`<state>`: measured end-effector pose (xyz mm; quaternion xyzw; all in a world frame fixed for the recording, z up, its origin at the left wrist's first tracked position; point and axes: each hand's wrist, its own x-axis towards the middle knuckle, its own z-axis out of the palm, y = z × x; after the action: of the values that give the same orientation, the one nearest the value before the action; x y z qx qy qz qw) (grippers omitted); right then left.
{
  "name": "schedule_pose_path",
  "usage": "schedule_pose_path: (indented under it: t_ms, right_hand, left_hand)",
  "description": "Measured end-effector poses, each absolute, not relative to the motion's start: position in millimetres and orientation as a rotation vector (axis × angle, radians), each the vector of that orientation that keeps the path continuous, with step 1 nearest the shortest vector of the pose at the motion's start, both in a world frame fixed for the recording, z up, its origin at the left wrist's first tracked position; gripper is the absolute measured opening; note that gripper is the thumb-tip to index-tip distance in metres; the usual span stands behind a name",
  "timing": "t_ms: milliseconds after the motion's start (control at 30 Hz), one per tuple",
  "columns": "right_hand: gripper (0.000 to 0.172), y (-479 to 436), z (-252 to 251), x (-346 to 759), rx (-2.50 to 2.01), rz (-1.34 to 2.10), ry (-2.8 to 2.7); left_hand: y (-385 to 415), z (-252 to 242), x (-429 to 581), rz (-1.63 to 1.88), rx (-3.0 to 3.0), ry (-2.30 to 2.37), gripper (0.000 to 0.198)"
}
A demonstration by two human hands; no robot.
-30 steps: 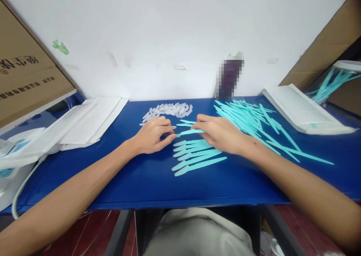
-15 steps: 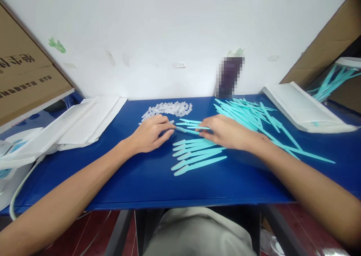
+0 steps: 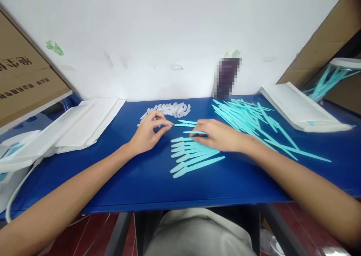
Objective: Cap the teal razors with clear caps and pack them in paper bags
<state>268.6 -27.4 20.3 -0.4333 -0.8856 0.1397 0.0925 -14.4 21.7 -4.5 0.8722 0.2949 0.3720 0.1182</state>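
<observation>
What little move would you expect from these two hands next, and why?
Probably bringing the hands together. The left hand seems to pinch a small clear piece, and it would slide onto the tip of the teal stick held by the right hand. That tip points at the left fingertips across a short gap, and a row of sticks lies side by side nearer the person.
</observation>
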Motion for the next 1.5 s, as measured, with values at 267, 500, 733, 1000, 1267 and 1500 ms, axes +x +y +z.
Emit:
schedule_pose_path:
  t_ms: [267,500,733,1000,1267,1500]
  right_hand:
    - [0.049,-33,24,267,-1.505,0.248,-2.459]
    - [0.024,-33,22,265,-1.432,0.180,-2.519]
    - [0.030,-38,28,261,-1.485,0.163,-2.547]
    - [0.034,-39,31,255,-1.564,0.027,-2.578]
    - [0.030,-38,28,254,-1.502,-0.071,-2.577]
    - [0.033,-40,30,251,-1.482,-0.065,-2.522]
  left_hand:
    - [14,-1,-7,1.043,2.069,0.980,0.029]
    - [11,-1,-5,0.960,2.119,0.936,0.026]
    - [7,1,-3,1.118,2.267,0.968,0.021]
    - [8,-3,-6,1.076,2.161,0.953,0.030]
    - [5,0,-5,1.068,2.166,0.944,0.030]
    - [-1,3,0,1.043,2.177,0.926,0.030]
